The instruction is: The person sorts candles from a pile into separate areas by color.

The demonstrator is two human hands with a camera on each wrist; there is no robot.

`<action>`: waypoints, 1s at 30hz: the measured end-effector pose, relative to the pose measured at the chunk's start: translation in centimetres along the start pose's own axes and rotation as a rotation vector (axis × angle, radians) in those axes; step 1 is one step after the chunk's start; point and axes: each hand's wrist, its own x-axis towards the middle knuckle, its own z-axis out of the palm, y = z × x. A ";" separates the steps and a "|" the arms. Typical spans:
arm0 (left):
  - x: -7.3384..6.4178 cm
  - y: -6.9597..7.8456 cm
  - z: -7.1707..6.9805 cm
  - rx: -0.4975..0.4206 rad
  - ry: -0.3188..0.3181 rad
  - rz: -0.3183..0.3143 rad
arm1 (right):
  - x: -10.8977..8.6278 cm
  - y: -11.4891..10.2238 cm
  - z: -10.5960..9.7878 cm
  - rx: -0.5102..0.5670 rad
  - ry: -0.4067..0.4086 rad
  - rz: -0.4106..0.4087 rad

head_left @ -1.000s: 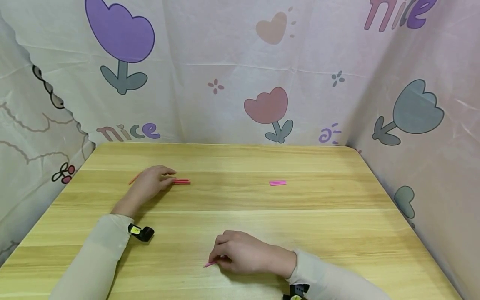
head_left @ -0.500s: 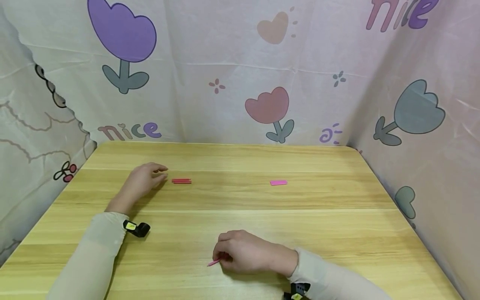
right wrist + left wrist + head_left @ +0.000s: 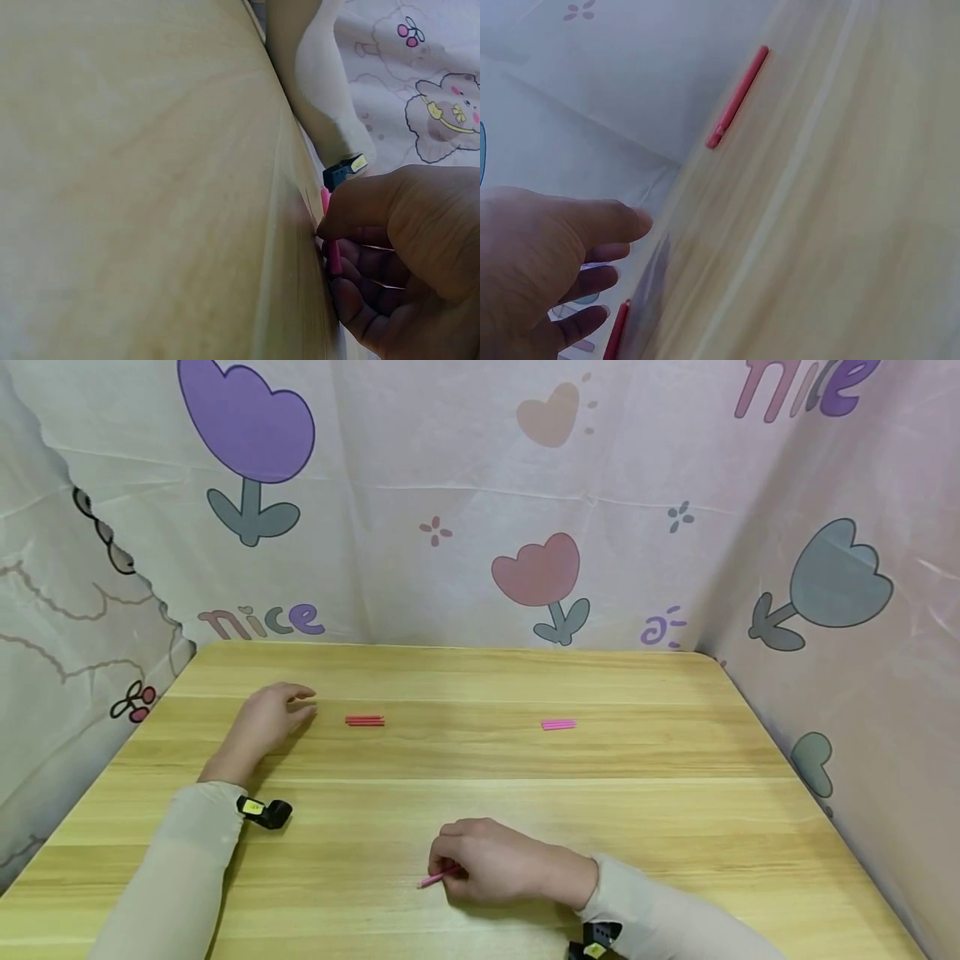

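Note:
In the head view my left hand point(image 3: 264, 722) hovers over the far left of the table, thumb and fingers spread apart and holding nothing. To its right lie several thin red sticks point(image 3: 364, 721) side by side. Close to its fingers in the left wrist view is another red stick point(image 3: 616, 330), hidden from the head camera. At the near middle my right hand point(image 3: 491, 864) pinches a thin pink stick point(image 3: 431, 882) between thumb and fingers, just over the tabletop. The stick's free end points left and toward me; the right wrist view shows the pink stick point(image 3: 334, 259) passing between the fingertips.
Several pink sticks point(image 3: 558, 725) lie together at the far right of the middle. The wooden table point(image 3: 637, 827) meets a patterned cloth point(image 3: 420, 460) at its back and sides.
My left hand has drawn back leftward, away from the red sticks, its fingers parted. The lone red stick has gone out of the head view. My right hand keeps its pinch and has barely moved.

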 end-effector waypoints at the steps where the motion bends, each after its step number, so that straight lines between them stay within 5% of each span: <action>1: -0.1 -0.1 0.0 0.007 0.010 0.003 | 0.0 0.0 0.0 0.001 0.001 -0.001; 9: -0.6 -1.3 -0.5 0.043 0.073 -0.020 | -0.1 0.0 -0.1 -0.002 -0.007 0.002; 18: -1.0 -2.2 -1.4 0.058 -0.025 -0.088 | -0.1 0.1 -0.1 -0.008 -0.015 0.004; 30: -0.8 -2.4 -2.0 0.092 -0.106 -0.104 | -0.2 0.2 -0.3 -0.012 -0.028 -0.005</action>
